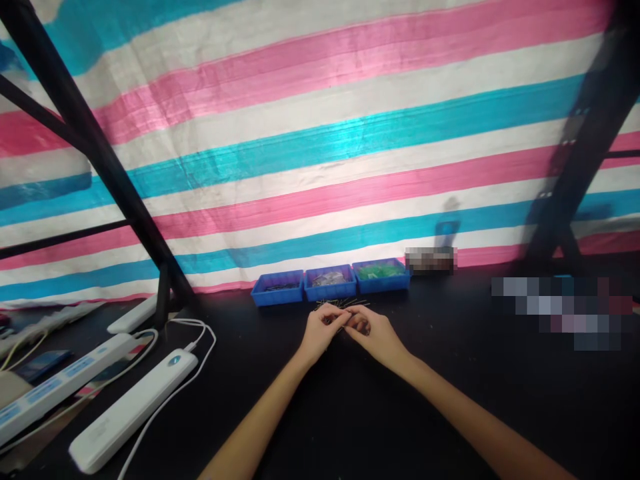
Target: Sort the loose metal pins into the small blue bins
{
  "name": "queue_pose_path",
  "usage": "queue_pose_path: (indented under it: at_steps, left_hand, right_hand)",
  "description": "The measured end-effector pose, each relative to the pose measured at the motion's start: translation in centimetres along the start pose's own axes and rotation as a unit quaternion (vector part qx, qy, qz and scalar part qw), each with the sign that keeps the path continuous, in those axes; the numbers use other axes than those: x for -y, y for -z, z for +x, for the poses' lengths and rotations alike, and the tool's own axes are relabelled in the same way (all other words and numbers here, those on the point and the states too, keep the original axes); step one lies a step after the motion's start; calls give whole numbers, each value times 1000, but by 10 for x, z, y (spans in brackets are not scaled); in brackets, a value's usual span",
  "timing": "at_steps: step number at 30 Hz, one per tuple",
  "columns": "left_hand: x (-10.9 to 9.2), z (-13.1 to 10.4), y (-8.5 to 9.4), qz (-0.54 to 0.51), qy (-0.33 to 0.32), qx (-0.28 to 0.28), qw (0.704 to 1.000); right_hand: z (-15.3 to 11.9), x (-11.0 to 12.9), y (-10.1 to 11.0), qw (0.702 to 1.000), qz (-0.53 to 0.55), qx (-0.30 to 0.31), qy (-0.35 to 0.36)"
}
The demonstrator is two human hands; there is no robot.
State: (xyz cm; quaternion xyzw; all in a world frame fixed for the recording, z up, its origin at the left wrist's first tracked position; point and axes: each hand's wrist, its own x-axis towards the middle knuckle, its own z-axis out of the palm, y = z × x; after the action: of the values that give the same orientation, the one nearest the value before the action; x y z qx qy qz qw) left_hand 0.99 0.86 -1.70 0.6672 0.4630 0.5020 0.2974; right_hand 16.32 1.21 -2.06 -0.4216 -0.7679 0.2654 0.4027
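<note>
My left hand (pixel 323 331) and my right hand (pixel 371 331) meet fingertip to fingertip over the black table. Both are closed in a pinch, and whatever sits between the fingers is too small to make out. Just beyond my fingers lies a loose pile of thin stick-like pieces (pixel 357 303). Behind the pile stand three blue trays in a row. Dark thin pieces lie in the left tray (pixel 277 299), clear or whitish pieces in the middle tray (pixel 331 292), and green pieces in the right tray (pixel 384 285).
A white power bank (pixel 135 407) with a white cable (pixel 213 347) lies on the left, beside a white power strip (pixel 65 383). Black metal frame posts (pixel 110 167) rise at both sides. A striped sheet (pixel 320 153) hangs behind. Blurred-out patches cover things at the right.
</note>
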Motion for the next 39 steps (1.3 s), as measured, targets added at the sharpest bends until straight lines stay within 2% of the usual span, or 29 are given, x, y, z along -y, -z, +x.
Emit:
queue_pose_path:
  at_steps: [4, 11, 22, 31, 39]
  left_hand:
    - [-4, -1, -1, -1, 1, -9, 1000]
    - [-11, 0, -2, -5, 15, -32, 999]
    - [-7, 0, 0, -13, 20, -47, 999]
    - [-5, -1, -2, 1, 3, -29, 1000]
    - [-8, -6, -7, 49, -43, 46, 997]
  right_hand:
    - [0, -3, -2, 1000, -26, 1, -2]
    - [2, -1, 0, 999, -12, -45, 7]
    - [3, 6, 5, 995, 12, -101, 7]
    - [5, 6, 6, 989, 68, -130, -17]
    - [2, 7, 3, 993, 63, -101, 12]
